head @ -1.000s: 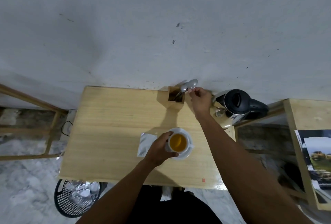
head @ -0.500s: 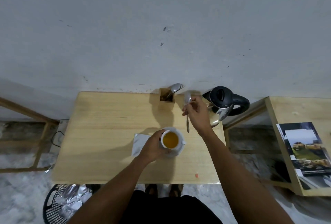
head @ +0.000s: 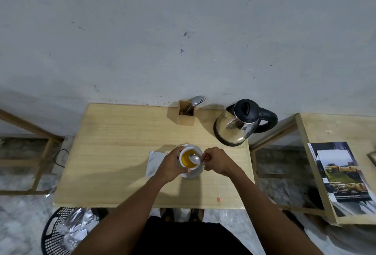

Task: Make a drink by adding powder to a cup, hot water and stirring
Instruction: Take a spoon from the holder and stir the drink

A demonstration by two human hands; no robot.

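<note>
Below the near edge of the tabletop (head: 114, 153), off its near left corner, a black mesh basket (head: 53, 232) sits on the floor with crumpled silvery wrappers in it, and my feet show just under the near edge. A small red mark (head: 218, 199) lies on the wood close to the near edge, toward the right. About midway across the tabletop, my left hand (head: 169, 166) wraps its fingers around the left side of the white cup (head: 189, 158), closed on it and holding it steady; the cup holds an orange-yellow drink and stands on a white saucer (head: 193, 174). My right hand (head: 216, 161) is just right of the cup, its fingers pinched shut on the handle of a spoon (head: 195, 159) whose bowl lies over the drink inside the cup; I cannot tell how deep it dips. A flat silvery sachet (head: 155, 162) lies on the tabletop just left of the cup, partly under my left hand. Farther back, at the far right corner, stands a steel kettle (head: 240, 124) with a black lid and handle, the handle pointing right. Against the far edge, left of the kettle, a small wooden holder (head: 186, 114) keeps a spoon and a fork upright. A second wooden table (head: 317, 130) to the right carries a printed booklet (head: 343, 177).
</note>
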